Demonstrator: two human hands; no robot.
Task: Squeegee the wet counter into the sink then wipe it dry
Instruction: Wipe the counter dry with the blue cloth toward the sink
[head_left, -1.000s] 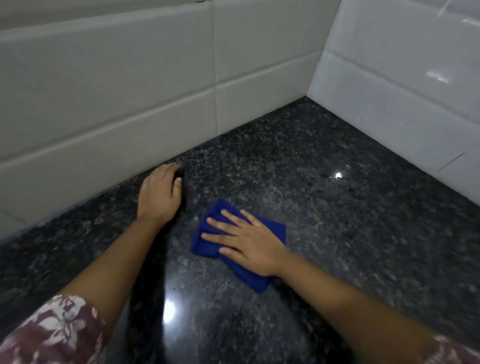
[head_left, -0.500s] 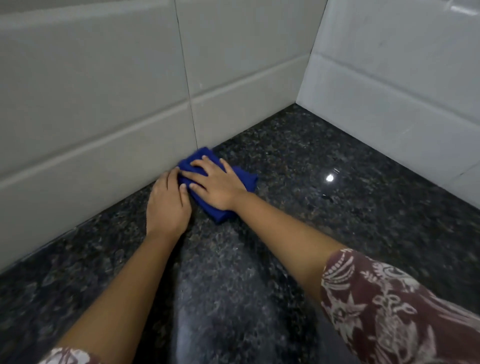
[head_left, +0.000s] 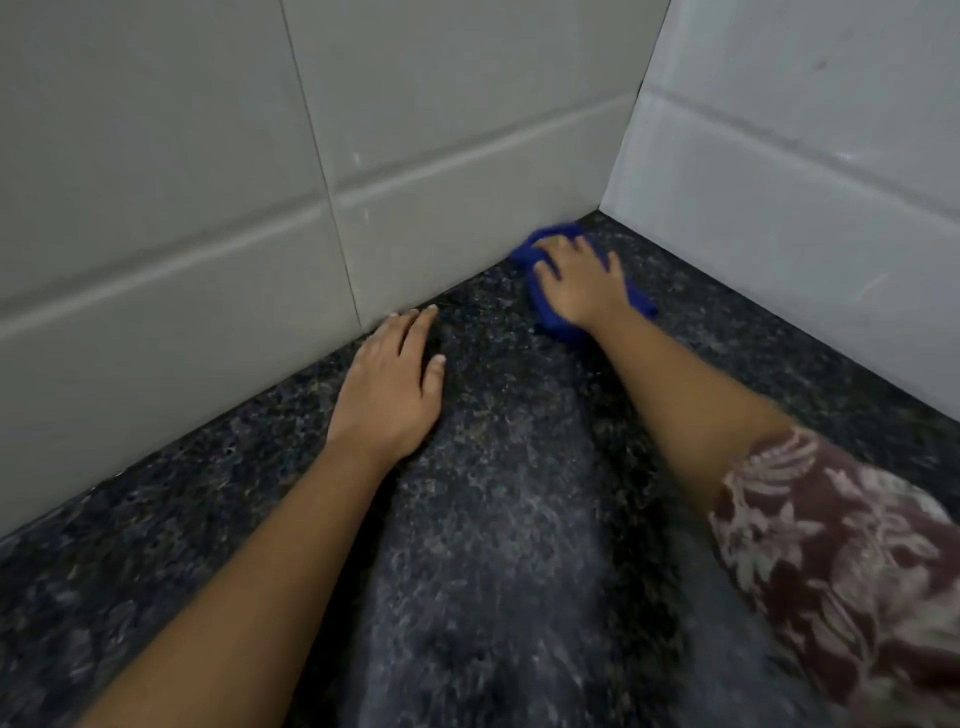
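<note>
R hand (head_left: 582, 286) flat on blue cloth (head_left: 545, 312), L hand (head_left: 389, 389) on counter (head_left: 493, 519)

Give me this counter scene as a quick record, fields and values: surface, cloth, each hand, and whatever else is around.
surface: dark speckled counter, meeting tiled walls at a corner
cloth: blue cloth, bunched, on the counter close to the corner
right hand: presses on the blue cloth, fingers spread
left hand: flat on the counter, fingertips near the wall base, holding nothing
clothing: floral sleeve on the right arm
not in view: sink, squeegee
</note>
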